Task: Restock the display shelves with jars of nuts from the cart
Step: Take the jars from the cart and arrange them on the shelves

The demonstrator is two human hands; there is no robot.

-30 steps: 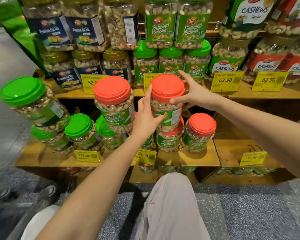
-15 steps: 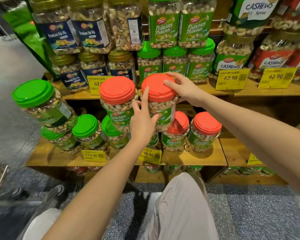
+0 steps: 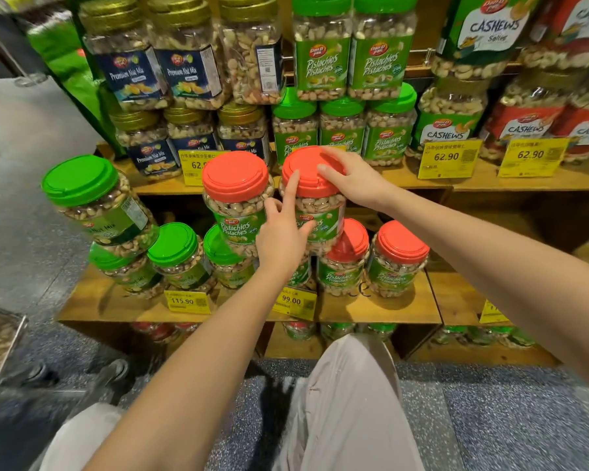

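Stacking is the step in hand, by my reading. The person crouches at the shelves with both hands on one red-lidded pistachio jar (image 3: 323,207). It stands in the second tier on the lower shelf (image 3: 388,307), seemingly resting on the lids of the jars beneath, just right of a matching upper jar (image 3: 235,185).

The right hand (image 3: 354,180) is cupped over the red lid from the right, fingers curling past the far rim and thumb lying on top. The left hand (image 3: 281,237) is spread against the jar's front — forefinger straight up to the lid's edge, thumb along the label — pressing rather than gripping. That hand hides much of the label.

The bottom-row jar (image 3: 402,246) at the right end has nothing stacked on it. Off to the left, a green-lidded nut mix jar (image 3: 85,198) sits tilted atop its own row. At the near left edge is a blurred frame that may be the cart (image 3: 0,338); I cannot tell what it holds.

The next move, I would judge, is to settle the jar square so that it does not rock and ease both hands off. After that comes a turn to the cart for another jar — the open spot on the right looks the natural place for it. A careless release could tip the jar off the lids below.
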